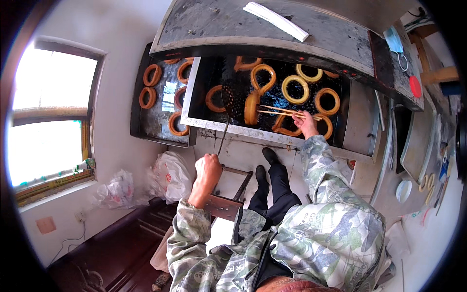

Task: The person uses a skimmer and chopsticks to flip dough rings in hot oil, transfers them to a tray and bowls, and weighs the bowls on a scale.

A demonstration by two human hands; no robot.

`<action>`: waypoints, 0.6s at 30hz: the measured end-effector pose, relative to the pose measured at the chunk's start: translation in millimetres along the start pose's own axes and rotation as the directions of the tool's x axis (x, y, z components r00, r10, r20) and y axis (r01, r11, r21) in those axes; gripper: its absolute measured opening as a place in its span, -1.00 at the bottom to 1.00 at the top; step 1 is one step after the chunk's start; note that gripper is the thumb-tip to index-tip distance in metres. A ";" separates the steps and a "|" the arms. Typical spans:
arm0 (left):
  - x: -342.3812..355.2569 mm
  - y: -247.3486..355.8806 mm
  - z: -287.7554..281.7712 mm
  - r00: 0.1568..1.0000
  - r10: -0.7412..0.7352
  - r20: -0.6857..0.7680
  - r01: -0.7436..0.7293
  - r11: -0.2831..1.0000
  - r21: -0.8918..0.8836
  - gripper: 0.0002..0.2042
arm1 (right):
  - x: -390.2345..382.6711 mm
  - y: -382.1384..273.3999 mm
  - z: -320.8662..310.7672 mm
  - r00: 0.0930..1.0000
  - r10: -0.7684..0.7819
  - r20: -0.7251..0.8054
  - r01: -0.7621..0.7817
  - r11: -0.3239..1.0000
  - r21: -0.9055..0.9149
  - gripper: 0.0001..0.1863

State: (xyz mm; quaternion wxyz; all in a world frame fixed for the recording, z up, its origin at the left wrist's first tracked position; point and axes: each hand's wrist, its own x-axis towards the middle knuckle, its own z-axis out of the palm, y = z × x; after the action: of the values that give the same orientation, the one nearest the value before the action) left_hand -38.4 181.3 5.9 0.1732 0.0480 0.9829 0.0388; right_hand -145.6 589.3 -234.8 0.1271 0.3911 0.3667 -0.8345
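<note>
My left hand is wrapped round the thin handle of a dark perforated skimmer, whose round head is over the left part of the fryer. Long wooden chopsticks are gripped in my right hand. Their tips touch or nearly touch a golden fried dough ring, seen edge-on beside the skimmer. Several dough rings float in the dark oil. A brown one is just beyond the edge-on ring, and a paler yellow one lies to its right.
Left of the fryer, a metal tray holds several browned rings. A grey shelf overhangs the fryer's far side, with a white strip on it. Below stand a wooden stool and white plastic bags. Pale dough rings lie far right.
</note>
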 end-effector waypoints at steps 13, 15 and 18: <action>-7.2 18.7 12.6 0.994 0.111 0.020 -0.111 0.994 -0.020 -0.90 | -51.3 -19.6 51.0 0.922 -0.386 -0.001 0.316 0.758 -0.571 -0.69; -8.1 19.2 12.7 0.992 0.127 0.005 -0.127 0.992 -0.018 -0.90 | -54.2 -6.1 54.0 0.870 -0.483 0.095 0.457 0.722 -0.519 -0.69; -18.1 13.8 13.8 0.995 0.101 0.011 -0.101 0.995 -0.018 -0.89 | -77.8 -7.9 57.4 0.877 -0.477 0.061 0.439 0.741 -0.508 -0.68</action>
State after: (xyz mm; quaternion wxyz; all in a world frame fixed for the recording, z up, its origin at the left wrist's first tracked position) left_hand -15.6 193.8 0.4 0.1773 0.0964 0.9778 0.0558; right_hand -130.2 548.2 -148.3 0.0029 0.2714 0.6618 -0.6988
